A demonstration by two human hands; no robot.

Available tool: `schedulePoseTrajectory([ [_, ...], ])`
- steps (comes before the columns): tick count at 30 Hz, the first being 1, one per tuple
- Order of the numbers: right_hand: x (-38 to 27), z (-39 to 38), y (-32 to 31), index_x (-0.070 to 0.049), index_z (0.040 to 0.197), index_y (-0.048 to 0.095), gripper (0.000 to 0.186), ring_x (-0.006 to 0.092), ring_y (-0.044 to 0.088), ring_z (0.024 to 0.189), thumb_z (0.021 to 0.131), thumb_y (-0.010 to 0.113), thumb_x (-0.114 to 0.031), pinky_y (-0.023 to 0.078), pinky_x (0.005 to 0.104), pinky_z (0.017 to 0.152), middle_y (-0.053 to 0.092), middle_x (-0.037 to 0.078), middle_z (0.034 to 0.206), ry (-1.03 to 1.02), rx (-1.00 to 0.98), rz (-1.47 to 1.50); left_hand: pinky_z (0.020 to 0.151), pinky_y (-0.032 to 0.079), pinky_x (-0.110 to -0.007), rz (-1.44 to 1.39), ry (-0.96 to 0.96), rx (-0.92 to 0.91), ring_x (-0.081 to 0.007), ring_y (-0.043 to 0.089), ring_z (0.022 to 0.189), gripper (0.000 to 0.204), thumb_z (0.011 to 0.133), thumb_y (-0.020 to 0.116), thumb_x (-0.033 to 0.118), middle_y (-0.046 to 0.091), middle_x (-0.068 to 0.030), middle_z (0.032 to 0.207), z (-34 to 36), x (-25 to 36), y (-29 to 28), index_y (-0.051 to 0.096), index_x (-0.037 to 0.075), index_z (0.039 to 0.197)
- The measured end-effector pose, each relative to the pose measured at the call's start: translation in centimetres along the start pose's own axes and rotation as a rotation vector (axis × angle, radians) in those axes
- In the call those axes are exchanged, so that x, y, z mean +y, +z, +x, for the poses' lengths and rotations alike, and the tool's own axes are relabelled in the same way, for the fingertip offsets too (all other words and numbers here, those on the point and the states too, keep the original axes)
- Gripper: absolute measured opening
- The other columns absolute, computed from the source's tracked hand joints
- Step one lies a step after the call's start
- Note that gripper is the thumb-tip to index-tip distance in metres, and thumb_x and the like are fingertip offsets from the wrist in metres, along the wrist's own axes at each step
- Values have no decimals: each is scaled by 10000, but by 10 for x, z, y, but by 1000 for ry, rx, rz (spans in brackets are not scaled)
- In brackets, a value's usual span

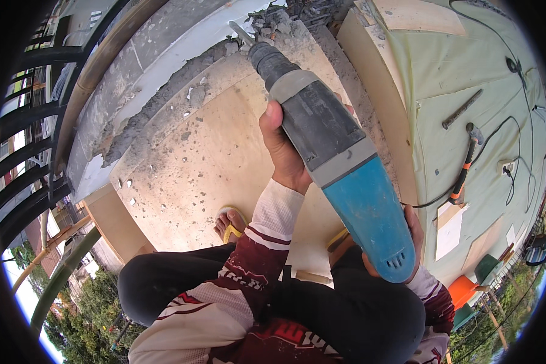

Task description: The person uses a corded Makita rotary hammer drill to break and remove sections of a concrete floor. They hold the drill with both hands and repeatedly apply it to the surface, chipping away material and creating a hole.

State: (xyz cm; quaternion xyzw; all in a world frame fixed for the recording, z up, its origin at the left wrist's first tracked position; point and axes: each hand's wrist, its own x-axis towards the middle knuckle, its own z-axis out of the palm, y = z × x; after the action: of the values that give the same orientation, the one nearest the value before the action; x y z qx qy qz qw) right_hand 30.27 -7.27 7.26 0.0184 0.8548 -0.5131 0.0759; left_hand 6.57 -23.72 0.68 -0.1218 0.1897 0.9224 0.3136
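A blue and grey demolition hammer [370, 209] lies slantwise in front of me, its back end by my right knee. My left hand [285, 148] is closed around the grey front housing from below, thumb along its left side. My right hand [414, 233] grips the rear, mostly hidden behind the blue casing. From the black nose juts a metal chisel bit [241, 33], pointing up and left. Its tip appears over a white strip beside broken concrete rubble [279, 27]; whether it touches cannot be told.
Under my sandalled feet lies a dusty plywood board [206, 151] with scattered chips. To the right, a green sheet [443, 79] carries a loose steel chisel [462, 109], a hand hammer [464, 170], a power outlet [507, 167] and cables. Black railings [27, 121] stand at left.
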Motion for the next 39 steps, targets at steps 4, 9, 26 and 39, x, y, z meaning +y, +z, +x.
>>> schedulePoseTrajectory([
  [4, -11, 7, 0, -1, 1564, 184, 1121, 284, 555, 1249, 703, 864, -233, 407, 401, 1108, 515, 151, 1368, -15, 0, -14, 948, 572, -493, -111, -10, -40, -344, 659, 1069, 987, 759, 639, 823, 637, -165, 1153, 0, 2, 3, 546, 8, 1308],
  [9, -19, 14, 2, -4, 1564, 198, 1084, 288, 563, 1235, 729, 857, -216, 396, 408, 1118, 530, 141, 1365, -40, 18, -23, 935, 572, -474, -80, -12, -47, -333, 648, 1071, 976, 767, 627, 826, 632, -155, 1159, -1, 6, 2, 551, 12, 1301],
  [26, -47, 43, -19, 46, 1563, 223, 1082, 282, 558, 1301, 693, 851, -96, 435, 361, 1091, 495, 186, 1423, -140, 123, -113, 797, 610, -460, -52, 43, -56, -351, 670, 1017, 941, 815, 540, 835, 653, -201, 1120, 10, 8, 9, 583, 2, 1250],
  [39, -70, 111, -20, 7, 1533, 359, 899, 287, 601, 1271, 696, 679, -62, 443, 382, 1087, 597, 206, 1347, -18, 186, 65, 853, 591, -470, -117, 92, 142, -346, 642, 1081, 861, 856, 555, 770, 624, -218, 1209, 56, 33, -16, 573, 25, 1288],
])
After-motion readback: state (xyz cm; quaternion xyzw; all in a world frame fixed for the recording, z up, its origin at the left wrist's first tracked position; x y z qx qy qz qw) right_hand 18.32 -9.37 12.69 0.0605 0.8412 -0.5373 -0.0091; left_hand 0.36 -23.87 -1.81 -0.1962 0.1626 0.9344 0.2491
